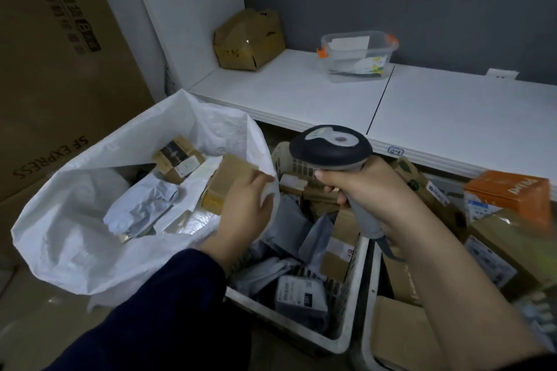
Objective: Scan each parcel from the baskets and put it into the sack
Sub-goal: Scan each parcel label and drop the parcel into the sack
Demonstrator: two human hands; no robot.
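White tabletop (301, 93), low, made of two panels that meet at a dark seam (380, 99). On the left panel, in the far corner against the wall, lies a crumpled brown box (250, 39). Near the seam stands a clear tub (358, 56) with orange clips, well apart from the box. A small label (395, 150) is stuck to the front edge. On the floor (271, 352), mostly hidden, stand a white sack (69, 235), a basket (346, 319) just beside it and a second basket (368, 325) touching the first. A tall carton (60, 84) stands behind the sack.
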